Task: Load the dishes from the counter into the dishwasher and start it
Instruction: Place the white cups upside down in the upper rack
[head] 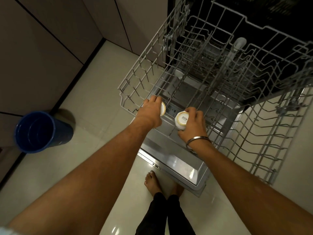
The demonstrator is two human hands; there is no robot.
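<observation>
The dishwasher stands open, its steel door (176, 160) folded down and a grey wire rack (220, 85) pulled out above it. My left hand (150, 112) grips a white cup (163, 108) turned on its side at the rack's front left corner; most of that cup is hidden by my fingers. My right hand (193, 123) holds a second white cup (181, 119) upside down, its printed base showing, just above the rack's front edge. A metal bangle sits on my right wrist.
A blue bucket (40, 131) stands on the pale tiled floor at the left, by the cabinet fronts (42, 53). My bare feet (153, 183) are just in front of the door's edge. The rack holds no other dishes that I can see.
</observation>
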